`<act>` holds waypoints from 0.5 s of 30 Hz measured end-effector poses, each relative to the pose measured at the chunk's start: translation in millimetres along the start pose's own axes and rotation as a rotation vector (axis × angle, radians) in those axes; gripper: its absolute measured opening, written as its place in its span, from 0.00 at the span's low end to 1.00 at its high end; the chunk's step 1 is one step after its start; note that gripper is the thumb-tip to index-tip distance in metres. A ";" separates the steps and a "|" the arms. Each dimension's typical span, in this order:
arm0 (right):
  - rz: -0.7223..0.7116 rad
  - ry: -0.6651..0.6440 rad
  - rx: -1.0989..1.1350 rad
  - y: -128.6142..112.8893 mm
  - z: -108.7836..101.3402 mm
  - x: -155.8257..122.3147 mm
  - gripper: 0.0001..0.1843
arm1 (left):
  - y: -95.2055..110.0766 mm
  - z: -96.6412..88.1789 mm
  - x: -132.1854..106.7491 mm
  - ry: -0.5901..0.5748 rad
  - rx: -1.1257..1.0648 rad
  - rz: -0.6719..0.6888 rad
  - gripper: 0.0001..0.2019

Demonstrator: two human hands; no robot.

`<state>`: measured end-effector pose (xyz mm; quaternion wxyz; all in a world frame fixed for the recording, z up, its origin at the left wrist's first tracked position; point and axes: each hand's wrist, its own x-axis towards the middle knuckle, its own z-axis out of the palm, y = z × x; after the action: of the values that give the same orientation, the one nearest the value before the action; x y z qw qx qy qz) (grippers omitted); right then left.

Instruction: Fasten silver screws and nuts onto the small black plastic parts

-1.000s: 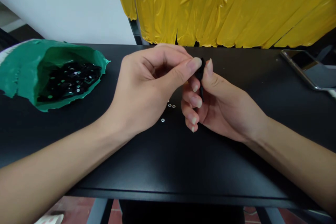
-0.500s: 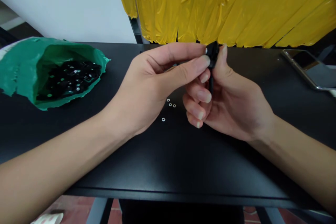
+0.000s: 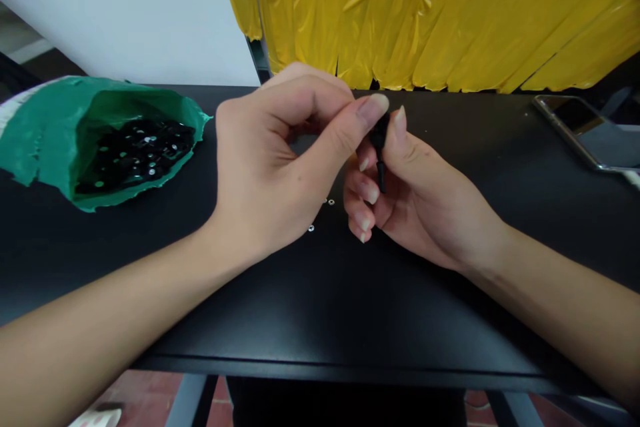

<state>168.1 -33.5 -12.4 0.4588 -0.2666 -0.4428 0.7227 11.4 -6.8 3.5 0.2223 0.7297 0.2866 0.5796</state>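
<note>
Both of my hands meet above the middle of a black table point(image 3: 320, 320). My right hand point(image 3: 425, 203) pinches a small black part point(image 3: 381, 147) between thumb and curled fingers; only a narrow strip of it shows. My left hand point(image 3: 280, 167) is closed, its thumb and forefinger pressed on the top of the same part. Beneath the hands lie a few tiny silver rings point(image 3: 311, 229) on the table.
A torn green bag point(image 3: 55, 127) holding several small black parts point(image 3: 135, 153) with silver centres lies at the left. A phone point(image 3: 585, 130) rests at the right edge. Yellow plastic sheeting point(image 3: 430, 13) hangs behind the table, beside a white wall.
Half a second ago both hands held the part higher and further right, with a silver tip showing. They have come down and left, and the left fingers have curled tighter over it.
</note>
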 end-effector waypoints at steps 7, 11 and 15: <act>0.070 -0.013 0.041 0.6 -1.1 -0.7 0.22 | 7.0 5.0 -1.6 -0.089 -0.453 -0.415 0.11; 0.099 -0.034 0.088 1.0 -2.8 -1.4 0.20 | 8.4 4.0 -1.4 -0.157 -0.630 -0.595 0.10; 0.089 -0.031 0.110 -2.3 -3.7 -1.0 0.20 | 7.7 2.4 1.1 -0.204 -0.716 -0.725 0.06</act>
<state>172.4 -32.6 -12.1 0.4330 -0.2491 -0.3972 0.7698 15.1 -11.7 8.8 0.6713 0.5147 0.2816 0.4528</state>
